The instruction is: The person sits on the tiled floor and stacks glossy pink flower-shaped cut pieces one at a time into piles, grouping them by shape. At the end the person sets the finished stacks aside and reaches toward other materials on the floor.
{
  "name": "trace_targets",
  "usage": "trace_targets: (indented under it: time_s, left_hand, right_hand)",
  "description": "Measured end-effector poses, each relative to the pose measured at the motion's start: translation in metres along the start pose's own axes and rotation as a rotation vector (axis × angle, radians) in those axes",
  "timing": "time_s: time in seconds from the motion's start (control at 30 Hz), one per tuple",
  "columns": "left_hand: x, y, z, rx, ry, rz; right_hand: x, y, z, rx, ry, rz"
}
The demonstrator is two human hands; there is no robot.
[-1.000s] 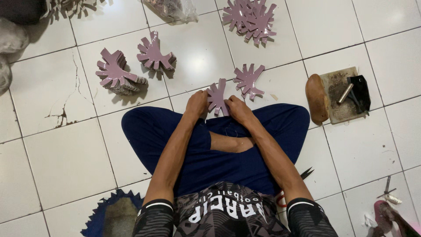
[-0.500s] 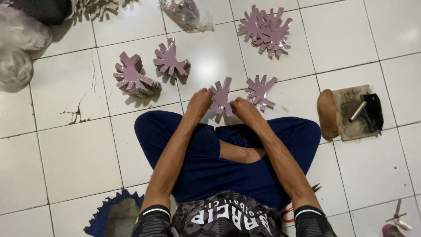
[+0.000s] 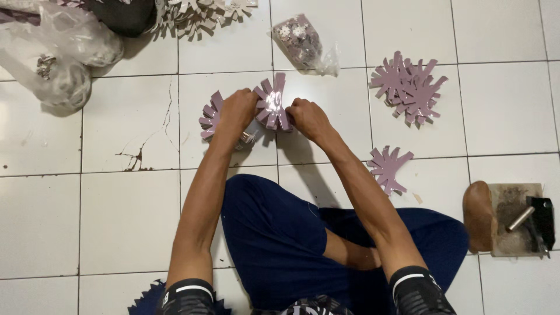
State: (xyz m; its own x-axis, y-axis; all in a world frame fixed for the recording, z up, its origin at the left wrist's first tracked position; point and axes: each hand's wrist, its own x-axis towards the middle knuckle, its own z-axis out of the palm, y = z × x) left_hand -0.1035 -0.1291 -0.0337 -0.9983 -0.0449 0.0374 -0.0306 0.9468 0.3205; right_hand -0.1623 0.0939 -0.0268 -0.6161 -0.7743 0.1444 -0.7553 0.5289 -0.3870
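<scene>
Both hands — left hand, right hand — have reached forward onto the mauve stack (formerly near the knees).

Bare forearms run from short black sleeves, each cuffed with a white stripe, to the left hand and right hand; below them, navy blue trousers cover crossed legs

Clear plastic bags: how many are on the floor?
3. Two bulky bags lie at the upper left, one small bag of pale pieces top centre. More may be hidden past the frame's top edge.
</scene>
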Motion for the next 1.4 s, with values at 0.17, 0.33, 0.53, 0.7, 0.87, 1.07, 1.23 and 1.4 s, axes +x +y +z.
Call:
trace_targets:
  time_s: [0.17, 0.33, 0.53, 0.7, 0.87, 1.07, 1.23, 1.4]
  left_hand:
    - [0.014, -0.012, 0.039, 0.134, -0.182, -0.040]
    - [0.029, -0.010, 0.039, 0.114, -0.215, -0.055]
    - [0.033, -0.008, 0.042, 0.134, -0.255, -0.031]
    - [0.032, -0.012, 0.049, 0.127, -0.263, -0.021]
    - [0.028, -0.001, 0.021, 0.114, -0.171, -0.061]
    - [0.016, 0.091, -0.008, -0.131, 0.063, -0.024]
    - [-0.015, 0.188, 0.064, -0.299, -0.033, 0.081]
    - [-0.056, 0.267, 0.160, -0.599, -0.120, 0.169]
  right_hand:
    - [0.008, 0.004, 0.029, -0.008, -0.145, 0.075]
    - [0.025, 0.012, 0.027, -0.042, -0.358, 0.162]
    - [0.027, 0.012, 0.029, -0.026, -0.300, 0.115]
    - [0.023, 0.010, 0.034, -0.009, -0.341, 0.170]
    - [-0.020, 0.021, 0.018, 0.072, -0.042, 0.246]
    - [-0.166, 0.061, -0.024, 0.539, 0.225, 0.792]
    - [-0.294, 0.106, -0.055, 0.410, 0.710, 1.160]
    - [-0.309, 0.100, -0.044, 0.182, 0.454, 1.189]
